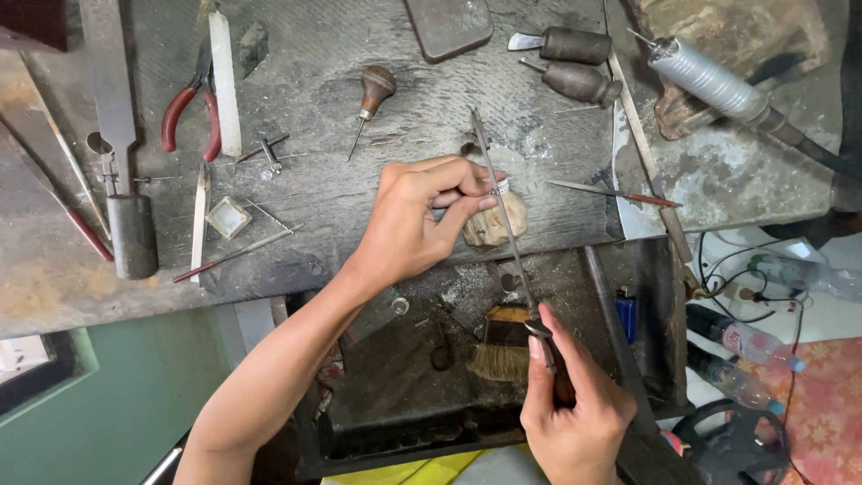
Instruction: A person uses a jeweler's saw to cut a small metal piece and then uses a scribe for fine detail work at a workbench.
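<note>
My left hand (pixel 417 216) pinches a small silver ring (pixel 501 187) against a worn wooden bench peg (pixel 492 226) at the edge of the dark workbench (pixel 296 224). My right hand (pixel 575 404) grips the handle end of a long thin metal file (pixel 503 211). The file runs up and away from my right hand and lies across the ring by my left fingertips.
On the bench lie red-handled pliers (pixel 190 108), a white stick (pixel 224 81), a wooden-handled graver (pixel 373 94), two dark-handled tools (pixel 566 63), a needle file (pixel 615 192) and a torch (pixel 718 90). Below the peg sits a tray with a brush (pixel 498 346). Plastic bottles (pixel 745 346) lie at the right.
</note>
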